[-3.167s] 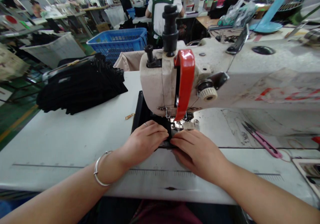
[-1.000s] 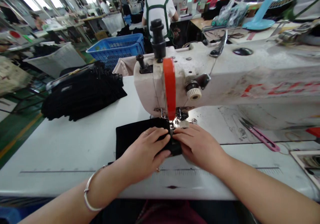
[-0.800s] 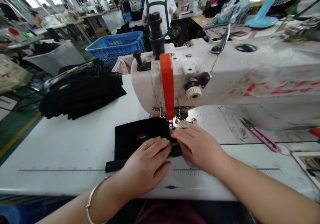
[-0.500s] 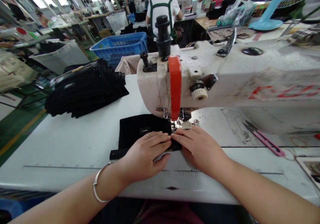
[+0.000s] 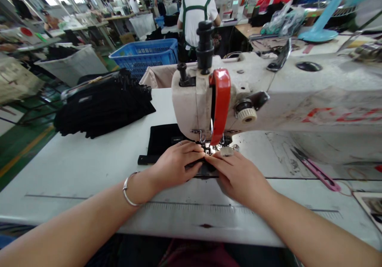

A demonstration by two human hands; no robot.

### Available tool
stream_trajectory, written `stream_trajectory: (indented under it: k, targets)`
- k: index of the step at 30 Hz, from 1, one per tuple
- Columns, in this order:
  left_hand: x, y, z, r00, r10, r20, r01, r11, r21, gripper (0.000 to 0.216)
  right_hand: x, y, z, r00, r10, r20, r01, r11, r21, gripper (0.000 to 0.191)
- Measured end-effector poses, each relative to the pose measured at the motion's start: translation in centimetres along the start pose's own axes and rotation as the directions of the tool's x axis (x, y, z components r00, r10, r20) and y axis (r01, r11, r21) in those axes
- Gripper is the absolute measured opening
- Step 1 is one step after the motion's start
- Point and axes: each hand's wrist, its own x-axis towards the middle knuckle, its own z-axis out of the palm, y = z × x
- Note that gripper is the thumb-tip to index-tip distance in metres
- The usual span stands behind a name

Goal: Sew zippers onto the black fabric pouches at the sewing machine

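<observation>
Looks to me like the step here is guiding the cloth (image 5: pixel 162 137) under the foot (image 5: pixel 208 149), so here's my take. The cloth lies on the table (image 5: pixel 89 167) to the left of the needle area, running under the fingers toward the foot, label (image 5: pixel 176 140) facing up, with a dark strip (image 5: pixel 145 160) along its near edge poking out to the left.

Left hand (image 5: pixel 179 161) is laid over the cloth, fingers together and thumb lower. Right hand (image 5: pixel 238 173) is just right of the foot, its fingertips nearly meeting the left's in front of it. Can't tell if either of the 2 is actually pinching fabric or just pressing it; the palms and fingers hide that.

What I'd do: light, even pressure from both sides, steer with the left, and let the machine (image 5: pixel 185 108) pull. Tugging would probably bend the stitch line or stress the needle. Watch that strip, since its loose end could swing and drag the edge off line. I'd smooth it square to the cloth before feeding more.

Also, those fingertips are super close to the foot, so slow down and slide them back a bit. The snips (image 5: pixel 316 169) are well off to the right, nicely out of the way.
</observation>
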Motion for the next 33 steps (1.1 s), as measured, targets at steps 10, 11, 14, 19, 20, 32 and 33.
stream_trajectory:
  k: [10, 11, 14, 19, 20, 32, 33]
  targets:
    - [-0.4, -4.2, -0.7, 0.999, 0.023, 0.031, -0.017, 0.978, -0.206, 0.016, 0.7, 0.7, -1.4, 0.960, 0.271, -0.065, -0.279, 0.942, -0.187, 0.013]
    - [-0.5, -4.5, -0.9, 1.000, 0.015, 0.027, -0.009, 0.975, -0.223, 0.016, 0.8, 0.8, -1.4, 0.961, 0.275, -0.035, -0.276, 0.935, -0.223, 0.017]
    - [-0.4, -4.3, -1.0, 1.000, -0.004, 0.030, 0.011, 0.972, -0.236, 0.016, 0.6, 0.7, -1.5, 0.961, 0.276, 0.001, -0.264, 0.918, -0.296, 0.033]
    - [-0.2, -1.4, -0.5, 1.000, -0.018, -0.017, 0.015, 0.993, -0.118, 0.013, 0.7, 0.3, -0.8, 0.992, 0.103, -0.068, -0.112, 0.984, -0.141, 0.020]
    - [-0.2, -0.8, -0.3, 0.999, -0.031, -0.028, 0.029, 0.996, -0.085, 0.012, 0.7, 0.3, -0.6, 0.996, 0.063, -0.066, -0.069, 0.993, -0.093, 0.016]
    - [-0.2, 0.2, 0.1, 0.998, -0.063, -0.025, 0.062, 0.997, -0.041, 0.014, 0.9, 0.4, 0.2, 0.997, 0.083, 0.008, -0.083, 0.996, -0.025, 0.018]
    - [-0.1, 0.1, 0.1, 0.997, -0.067, -0.026, 0.066, 0.997, -0.039, 0.014, 0.9, 0.3, 0.2, 0.996, 0.084, 0.010, -0.083, 0.996, -0.029, 0.019]
